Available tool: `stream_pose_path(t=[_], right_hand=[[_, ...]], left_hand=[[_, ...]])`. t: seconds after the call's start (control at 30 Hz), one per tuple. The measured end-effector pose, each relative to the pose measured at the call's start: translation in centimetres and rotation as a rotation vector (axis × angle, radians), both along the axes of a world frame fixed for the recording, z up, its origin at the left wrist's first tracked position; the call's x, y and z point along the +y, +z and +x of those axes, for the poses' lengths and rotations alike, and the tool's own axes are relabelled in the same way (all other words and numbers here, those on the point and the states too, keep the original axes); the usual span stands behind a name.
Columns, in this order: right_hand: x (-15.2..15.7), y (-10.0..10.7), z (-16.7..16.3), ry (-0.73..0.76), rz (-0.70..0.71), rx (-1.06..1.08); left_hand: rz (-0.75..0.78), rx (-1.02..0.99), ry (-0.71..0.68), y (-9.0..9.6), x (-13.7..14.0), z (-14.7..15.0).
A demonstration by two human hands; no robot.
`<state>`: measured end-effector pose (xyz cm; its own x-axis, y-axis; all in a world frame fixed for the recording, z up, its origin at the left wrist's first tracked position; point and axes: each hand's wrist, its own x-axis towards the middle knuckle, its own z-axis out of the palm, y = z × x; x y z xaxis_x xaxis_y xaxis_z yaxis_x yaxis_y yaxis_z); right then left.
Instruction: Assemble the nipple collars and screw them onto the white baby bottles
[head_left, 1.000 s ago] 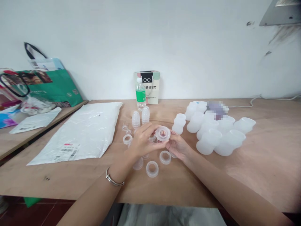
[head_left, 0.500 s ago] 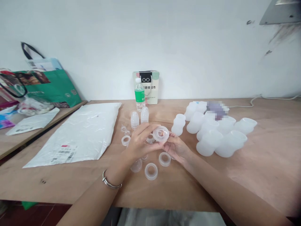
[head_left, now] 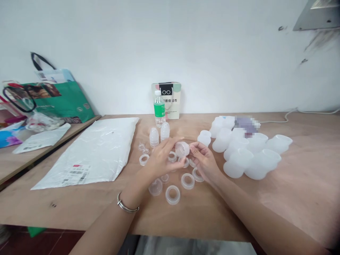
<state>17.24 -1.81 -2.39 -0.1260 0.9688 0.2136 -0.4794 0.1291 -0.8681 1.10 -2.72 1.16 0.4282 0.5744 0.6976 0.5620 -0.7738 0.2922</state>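
Water bottle (head_left: 159, 108) far centre on table (head_left: 292, 198), paper bag (head_left: 167, 100) just behind it, plastic mailer (head_left: 92, 150) left, cluster of cups (head_left: 247, 152) right, loose rings (head_left: 180, 184) near centre, tote bag (head_left: 57, 97) far left on side table (head_left: 16, 159).

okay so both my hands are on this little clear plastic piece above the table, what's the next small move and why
Probably steady the clear plastic piece with the left hand and let the right hand reach down for one of the loose rings on the table. Both hands pinch the piece in the air, and several rings lie just below them, close to the right hand.
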Motion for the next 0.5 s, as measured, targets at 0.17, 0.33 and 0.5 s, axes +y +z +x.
stream_pose_path(t=[0.17,0.33,0.5], right_hand=[[-0.9,0.5,-0.4,-0.219,0.207,-0.260],[-0.7,0.0,-0.6,-0.197,0.227,-0.297],[0.3,-0.2,0.1,-0.290,0.194,-0.299]], left_hand=[[0.057,0.081,0.077,-1.4,1.2,-0.3],[-0.021,0.127,0.055,-2.1,2.1,-0.8],[-0.189,0.124,0.257,-1.7,4.0,-1.5]])
